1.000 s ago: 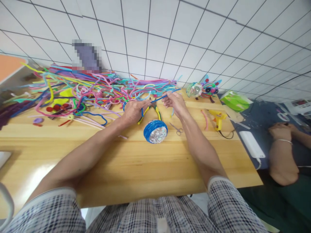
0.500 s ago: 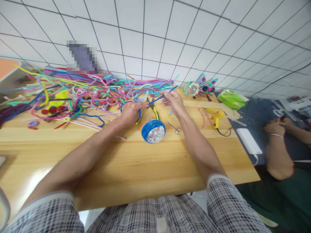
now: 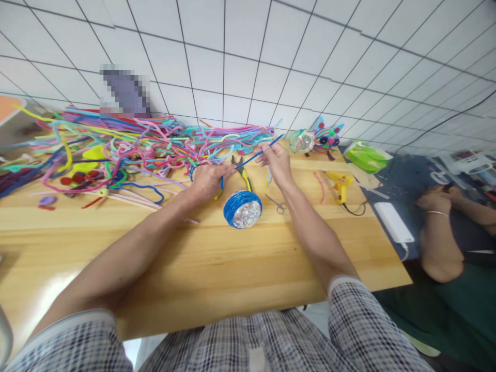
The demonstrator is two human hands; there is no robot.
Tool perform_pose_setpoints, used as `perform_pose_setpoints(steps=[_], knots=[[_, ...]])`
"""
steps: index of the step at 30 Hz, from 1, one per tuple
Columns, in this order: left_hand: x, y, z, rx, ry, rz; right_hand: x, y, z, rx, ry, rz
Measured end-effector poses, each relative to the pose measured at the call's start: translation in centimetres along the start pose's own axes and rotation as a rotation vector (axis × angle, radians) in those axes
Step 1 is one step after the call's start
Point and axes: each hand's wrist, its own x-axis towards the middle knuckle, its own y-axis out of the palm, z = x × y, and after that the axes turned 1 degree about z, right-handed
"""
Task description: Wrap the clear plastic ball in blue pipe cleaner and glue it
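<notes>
A blue pipe cleaner [image 3: 252, 156] stretches between my two hands above the table. My left hand [image 3: 209, 182] pinches its lower end, and a short blue piece hangs below those fingers. My right hand [image 3: 276, 161] grips it near the upper end, the tip poking out past the fingers. Below them on the table sits a ball wrapped in blue [image 3: 243, 209], its clear, glittery face turned toward me. Pliers with yellow-green handles [image 3: 246, 181] lie behind the ball, partly hidden by my left hand. Small scissors [image 3: 279, 206] rest to the ball's right.
Tangled colourful pipe cleaners [image 3: 147, 144] cover the table's back left. A yellow glue gun [image 3: 341, 187], a decorated figure [image 3: 326, 139] and a green packet [image 3: 367, 157] stand to the right. Beyond the edge are a white power strip [image 3: 393, 222] and another person's arm [image 3: 439, 232].
The whole view has shifted slightly, so things sit a little further left. Both hands keep their hold on the blue pipe cleaner, with almost no movement.
</notes>
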Motion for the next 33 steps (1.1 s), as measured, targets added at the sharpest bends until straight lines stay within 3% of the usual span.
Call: perform_pose_setpoints(steps=[9, 16, 24, 30, 33], knots=[[0.1, 0.0, -0.1, 0.05, -0.021, 0.028, 0.4, -0.7, -0.1, 0.101, -0.009, -0.062], [0.0, 0.0, 0.1, 0.016, 0.013, 0.054, 0.5, -0.9, 0.2, 0.264, 0.02, 0.002], [0.2, 0.1, 0.0, -0.06, 0.075, 0.027, 0.1, 0.2, 1.1, 0.074, 0.061, -0.213], [0.0, 0.5, 0.1, -0.076, 0.063, 0.007, -0.7, 0.9, 1.6, 0.157, 0.135, -0.1], [-0.1, 0.5, 0.2, -0.065, 0.043, -0.005, -0.8, 1.2, 1.7, 0.231, 0.138, -0.105]])
